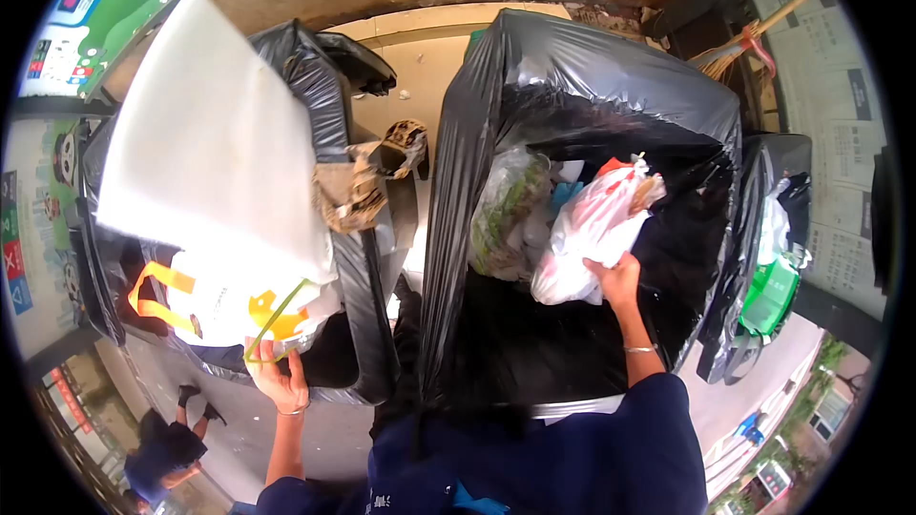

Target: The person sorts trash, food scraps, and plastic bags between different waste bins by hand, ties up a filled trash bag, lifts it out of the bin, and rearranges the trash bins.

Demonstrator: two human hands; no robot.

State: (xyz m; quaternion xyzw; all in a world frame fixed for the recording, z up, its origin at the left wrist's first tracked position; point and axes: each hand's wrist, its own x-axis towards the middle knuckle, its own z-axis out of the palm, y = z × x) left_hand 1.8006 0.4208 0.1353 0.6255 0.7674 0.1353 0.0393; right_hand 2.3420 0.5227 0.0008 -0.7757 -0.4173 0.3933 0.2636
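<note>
My right hand [618, 281] grips a knotted white plastic bag [593, 238] with red showing near its tied top, inside the wide bin [477, 105] lined with black plastic. Under and beside it lies a clear bag [506, 215] with green leafy matter. At the left bin [367, 315], my left hand [277, 383] is closed on a thin yellow-green strap [279, 319] at the front rim. Against that strap sits a white bag [219, 298] with orange handles and an orange print. A large white sheet-like slab [215, 133] stands up out of the same bin.
Torn brown cardboard [353, 186] hangs over the left bin's side. Another bin at the right holds a green bag [769, 294]. A straw broom [730, 55] leans at the back right. Another person [164, 453] is at the lower left.
</note>
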